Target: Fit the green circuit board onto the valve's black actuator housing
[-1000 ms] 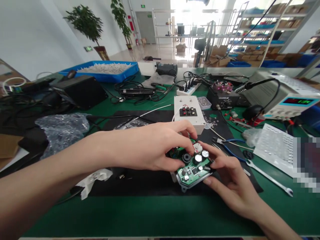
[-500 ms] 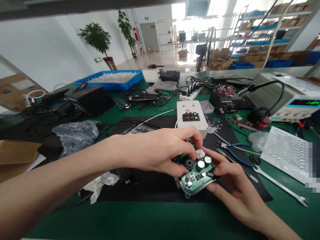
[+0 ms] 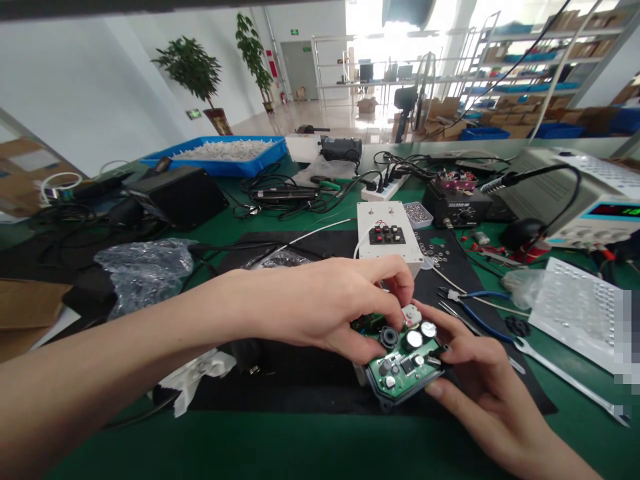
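A green circuit board (image 3: pixel 407 367) in a grey housing is held tilted over the black mat (image 3: pixel 310 387). Silver capacitors, a black ring-shaped part and a small white part stand on it. From above, my left hand (image 3: pixel 345 303) reaches over the board, its thumb and fingers closed at the board's upper left edge by the ring-shaped part. My right hand (image 3: pixel 475 367) grips the housing from the right, thumb below and fingers along the side. The left fingertips partly hide the board's far end.
Behind the board stands a white box with buttons (image 3: pixel 387 240). Blue-handled cutters (image 3: pixel 480 313), tweezers and a wrench (image 3: pixel 570 380) lie at right beside a white perforated tray (image 3: pixel 575 310). Crumpled plastic (image 3: pixel 145 273) and white tissue (image 3: pixel 200 377) lie at left.
The board and both hands appear slightly farther right and lower in the view, while the whole scene has shifted a little too. Both hands keep their hold.
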A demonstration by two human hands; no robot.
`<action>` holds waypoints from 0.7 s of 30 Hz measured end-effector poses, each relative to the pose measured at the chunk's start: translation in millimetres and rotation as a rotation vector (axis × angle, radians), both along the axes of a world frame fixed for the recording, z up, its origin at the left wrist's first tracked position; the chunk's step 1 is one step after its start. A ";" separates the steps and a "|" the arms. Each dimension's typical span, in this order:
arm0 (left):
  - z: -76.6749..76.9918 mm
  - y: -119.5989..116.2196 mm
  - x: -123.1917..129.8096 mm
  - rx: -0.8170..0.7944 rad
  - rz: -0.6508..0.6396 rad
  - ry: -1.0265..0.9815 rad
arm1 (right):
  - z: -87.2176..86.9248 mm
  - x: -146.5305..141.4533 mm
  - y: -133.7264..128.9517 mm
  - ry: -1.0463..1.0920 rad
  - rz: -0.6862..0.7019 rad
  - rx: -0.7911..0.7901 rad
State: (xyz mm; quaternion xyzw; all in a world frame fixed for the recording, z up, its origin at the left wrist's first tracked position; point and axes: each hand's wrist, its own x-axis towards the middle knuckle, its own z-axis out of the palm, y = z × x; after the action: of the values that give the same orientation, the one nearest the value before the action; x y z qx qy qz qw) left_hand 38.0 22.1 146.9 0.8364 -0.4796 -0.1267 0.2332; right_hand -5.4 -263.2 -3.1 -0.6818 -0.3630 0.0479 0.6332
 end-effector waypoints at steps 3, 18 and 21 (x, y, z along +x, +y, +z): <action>-4.7 1.5 -0.1 -0.025 0.000 -0.013 | -1.6 -0.2 -0.6 -0.003 -0.001 -0.005; -8.2 2.0 -4.3 -0.076 0.017 -0.001 | -1.1 2.1 -2.5 -0.129 0.000 -0.026; -9.0 0.6 -4.6 -0.067 0.019 -0.003 | 2.0 3.2 -1.5 -0.153 -0.004 -0.046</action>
State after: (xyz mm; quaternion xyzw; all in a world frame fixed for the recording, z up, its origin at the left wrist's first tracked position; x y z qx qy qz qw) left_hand 33.5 22.8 138.0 0.8327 -0.4761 -0.1072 0.2616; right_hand -2.3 -264.6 -1.1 -0.6985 -0.4079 0.0024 0.5880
